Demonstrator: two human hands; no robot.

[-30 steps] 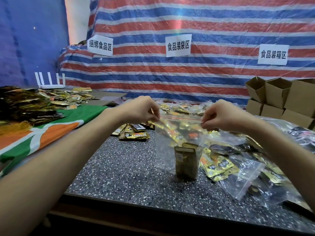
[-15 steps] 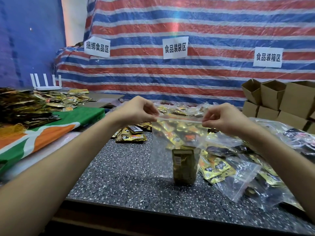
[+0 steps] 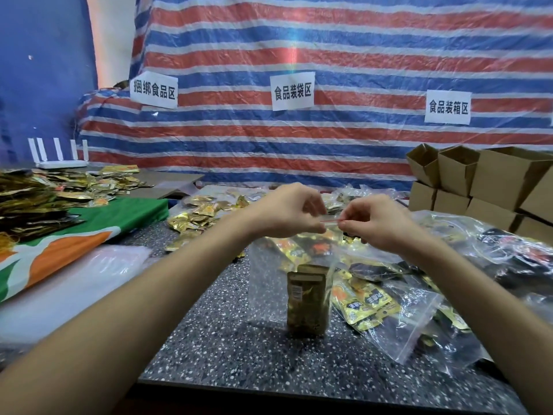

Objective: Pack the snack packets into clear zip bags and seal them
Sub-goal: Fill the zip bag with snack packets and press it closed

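presently, both forearms reach in from the lower corners and meet above the middle of the table (image 3: 227, 363). the left hand (image 3: 287, 212) and the right hand (image 3: 380, 223) are raised, close together, fingers curled. each pinches the top of the zip bag (image 3: 269, 283) between thumb and forefinger. a short length of the red-lined zip strip (image 3: 330, 220) shows between the two hands. whether the strip is pressed fully closed cannot be told.

the bag hangs straight down from the pinch, its bottom at the speckled table surface, near the table's middle. bare speckled surface lies in front of the bag and to its left, up to the dark front edge (image 3: 269, 387). to the right the surface is crowded, with filled clear bags (image 3: 404, 327) just beside the held one. on the left a green and orange cloth (image 3: 74, 244) and a clear plastic sheet (image 3: 74, 295) border the bare area.

inside the held bag, dark gold snack packets (image 3: 306, 301) stand upright at the bottom; the upper part holds nothing. the bags on the right hold yellow and black packets. loose gold packets (image 3: 197, 217) lie behind the hands, and a larger heap (image 3: 36, 202) sits on the cloth at far left. open cardboard boxes (image 3: 493, 181) are stacked at the right rear; their contents cannot be seen. a striped tarp (image 3: 329, 49) with paper signs (image 3: 292, 90) backs the table.
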